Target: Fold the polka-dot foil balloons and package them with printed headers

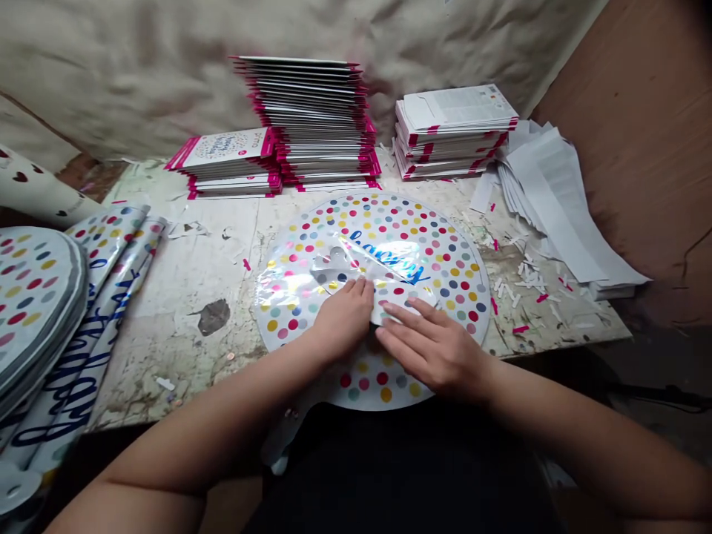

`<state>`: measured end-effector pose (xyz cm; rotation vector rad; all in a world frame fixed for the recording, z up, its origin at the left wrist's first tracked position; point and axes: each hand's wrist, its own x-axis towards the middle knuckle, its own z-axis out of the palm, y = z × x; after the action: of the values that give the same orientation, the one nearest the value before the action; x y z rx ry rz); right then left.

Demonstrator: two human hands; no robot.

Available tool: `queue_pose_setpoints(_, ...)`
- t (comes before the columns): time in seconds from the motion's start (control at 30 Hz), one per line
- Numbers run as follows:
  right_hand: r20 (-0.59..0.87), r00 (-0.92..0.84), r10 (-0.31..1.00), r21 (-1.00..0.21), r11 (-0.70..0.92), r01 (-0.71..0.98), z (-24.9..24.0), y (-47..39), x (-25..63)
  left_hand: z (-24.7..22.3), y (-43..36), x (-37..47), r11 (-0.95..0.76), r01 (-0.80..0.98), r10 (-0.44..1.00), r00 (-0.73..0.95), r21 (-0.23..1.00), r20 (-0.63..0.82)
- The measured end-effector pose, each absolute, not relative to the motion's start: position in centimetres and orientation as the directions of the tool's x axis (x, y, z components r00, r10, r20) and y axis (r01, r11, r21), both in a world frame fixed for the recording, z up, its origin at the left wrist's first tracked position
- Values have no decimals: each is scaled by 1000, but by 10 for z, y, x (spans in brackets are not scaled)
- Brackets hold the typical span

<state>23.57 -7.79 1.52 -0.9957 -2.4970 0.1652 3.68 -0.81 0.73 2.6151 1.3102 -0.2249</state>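
while flat right hand (pixel 431 348) presses, left fingers (pixel 356 289) pinch balloon (pixel 445 252) fold.

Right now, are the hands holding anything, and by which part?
The left hand pinches the folded-over edge of the polka-dot foil balloon near its middle. The right hand lies flat on the balloon, pressing, not gripping.

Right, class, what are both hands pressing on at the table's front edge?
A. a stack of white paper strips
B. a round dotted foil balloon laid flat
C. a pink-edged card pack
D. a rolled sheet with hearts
B: the left hand and right hand rest on the flat, round dotted foil balloon.
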Motion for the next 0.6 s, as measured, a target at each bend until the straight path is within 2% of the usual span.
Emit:
queue_pose_setpoints(0.03,412,-620,667,-274,740,614,15,-82,241,10,-6,36,-592,791,757,611,151,-231)
queue_pose_setpoints(0.1,461,-456,762,-339,625,703,7,-82,259,13,-3,32,-620,747,710,664,240,-234)
queue_pose_setpoints(0.17,419,-261,870,-422,440,792,-6,-75,277,12,-2,28,-663,683,642,729,307,-237)
queue_pose_setpoints(0.2,394,-229,890,-433,399,808,-12,-71,283,10,-2,27,-692,643,599,765,327,-235)
queue_pose_setpoints(0.27,402,-338,851,-358,485,798,-20,-63,287,5,-3,27,-765,542,504,840,347,-202)
queue_pose_setpoints(0.37,390,-688,611,-145,779,610,-22,-57,277,-7,-6,24,-878,360,353,932,314,-82)
queue_pose_setpoints(0.43,352,-796,492,-95,865,493,-22,-58,271,-14,-10,17,-923,295,315,948,245,45)
queue_pose_setpoints(0.53,340,-763,550,-204,835,511,-21,-60,268,-19,-18,3,-925,322,366,899,202,241)
queue_pose_setpoints(0.6,295,-688,663,-389,741,548,-19,-59,269,-16,-20,-1,-866,389,476,834,315,280)
